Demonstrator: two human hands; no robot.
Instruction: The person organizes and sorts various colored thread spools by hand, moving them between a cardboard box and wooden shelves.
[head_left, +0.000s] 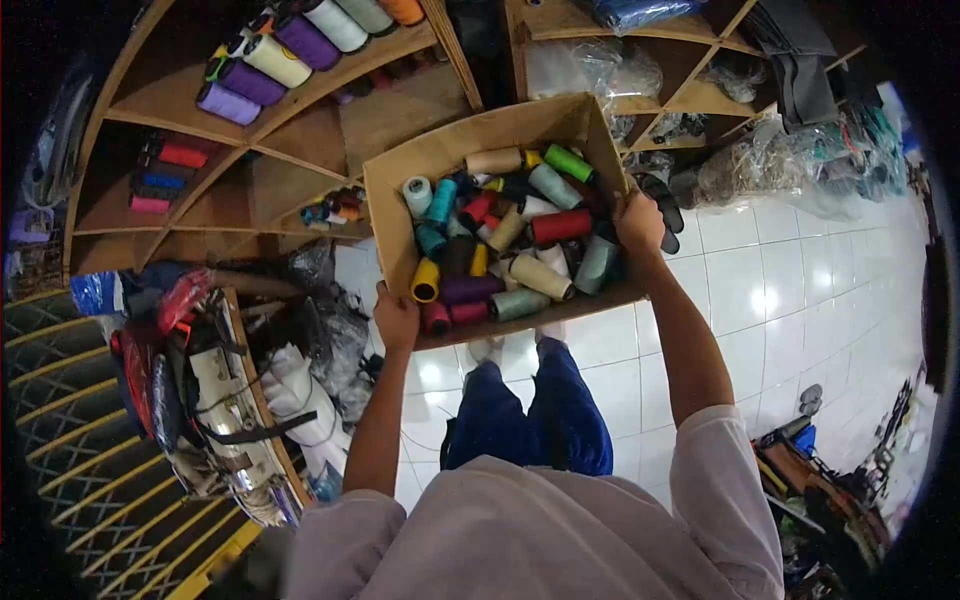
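Note:
Between my hands hangs a cardboard box (400,178), open at the top and held in front of me above the floor. Many thread spools lie jumbled in it, among them a red spool (561,227), a green spool (569,163), a yellow spool (425,281) and a cream spool (542,277). My left hand (397,318) grips the box at its near left corner. On the right side, my right hand (640,222) is closed over the box's edge. The fingertips of both hands are partly hidden by the cardboard.
Wooden shelves (290,145) stand ahead, with thread spools (277,62) in the left compartments and plastic bags (590,75) in the right ones. A sewing machine (222,400) is at left, beside a yellow folding gate (90,420). White floor tiles (760,270) extend right, past bagged goods (770,165).

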